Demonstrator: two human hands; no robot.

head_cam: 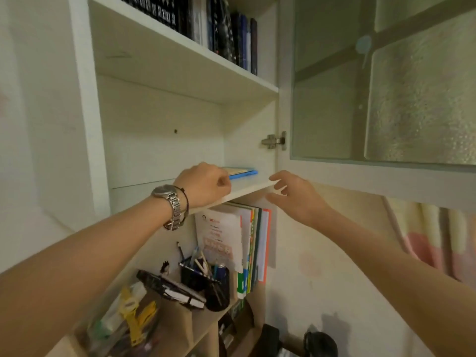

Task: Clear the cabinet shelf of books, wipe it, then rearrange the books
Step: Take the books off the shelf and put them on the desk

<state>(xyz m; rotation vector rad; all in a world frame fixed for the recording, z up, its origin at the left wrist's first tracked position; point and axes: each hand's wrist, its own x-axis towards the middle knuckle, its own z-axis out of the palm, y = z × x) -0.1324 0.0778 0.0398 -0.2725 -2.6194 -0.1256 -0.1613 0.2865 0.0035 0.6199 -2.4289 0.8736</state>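
The white cabinet shelf (247,188) is almost bare. One thin blue-edged book (243,173) lies flat on it at the right. My left hand (206,184), with a metal watch on the wrist, rests on the shelf and its curled fingers touch the book's left end; whether it grips the book is hidden. My right hand (296,197) hovers at the shelf's front right corner, fingers spread, holding nothing. The shelf above holds a row of dark upright books (226,32).
The cabinet door (386,86) with textured glass stands open on the right. Under the shelf stand upright folders (247,243), a black pen holder (203,276) and cluttered items on a wooden unit (180,323). A wall lies to the left.
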